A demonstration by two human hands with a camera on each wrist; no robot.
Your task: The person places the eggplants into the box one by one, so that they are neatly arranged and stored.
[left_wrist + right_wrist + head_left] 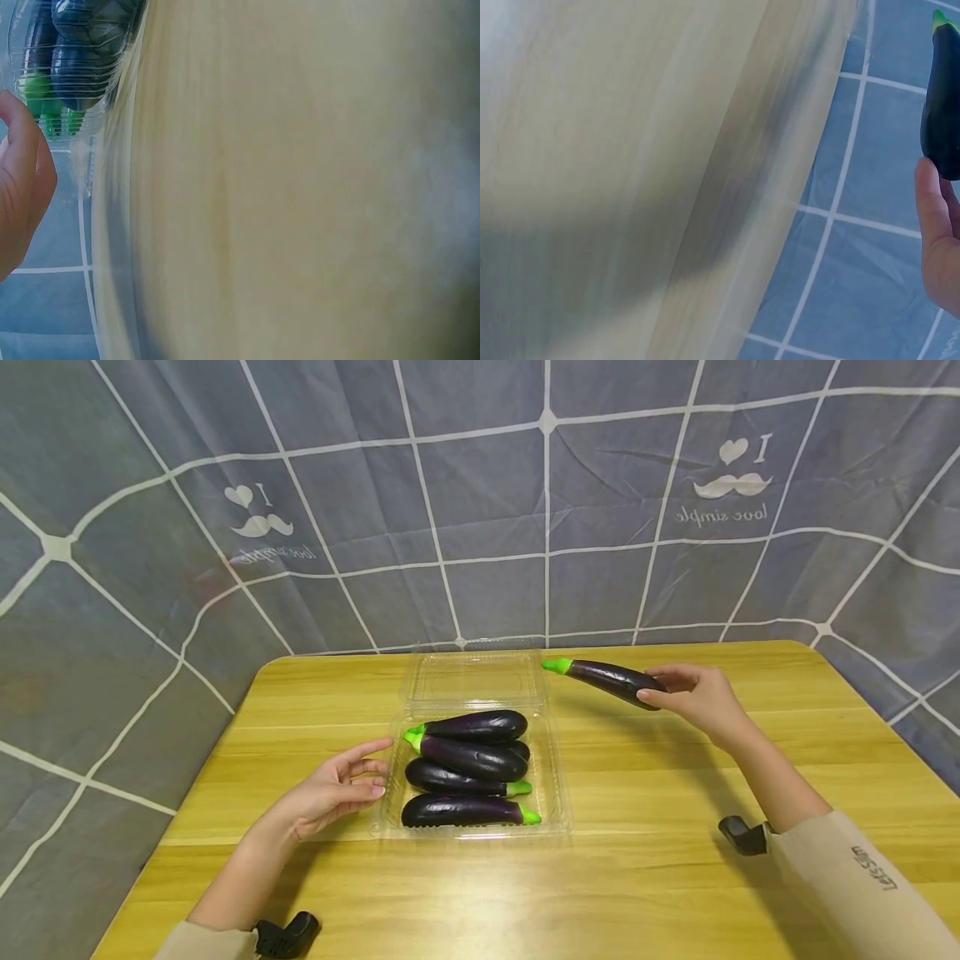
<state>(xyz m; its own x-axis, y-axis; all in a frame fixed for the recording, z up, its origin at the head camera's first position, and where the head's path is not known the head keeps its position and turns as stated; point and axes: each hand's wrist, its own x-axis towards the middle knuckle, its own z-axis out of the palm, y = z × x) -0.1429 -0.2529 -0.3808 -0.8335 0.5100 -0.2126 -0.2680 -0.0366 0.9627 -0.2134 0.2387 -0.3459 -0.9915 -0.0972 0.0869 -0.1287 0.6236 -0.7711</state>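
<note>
Our right hand (701,697) pinches a glossy eggplant (607,678) by its blunt end, at two o'clock from the clear clamshell tray (551,777); it looks light, smooth and slippery. Our left hand (337,789) rests relaxed at the tray's nine o'clock.

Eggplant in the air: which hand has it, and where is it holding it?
The right hand holds the eggplant by its rounded dark end, away from the green stem. The left hand holds nothing.

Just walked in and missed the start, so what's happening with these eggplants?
A person's right hand holds one eggplant above the wooden table, to the right of an open clear plastic container. Several more eggplants lie stacked inside it. The left hand rests open at the container's left edge.
</note>
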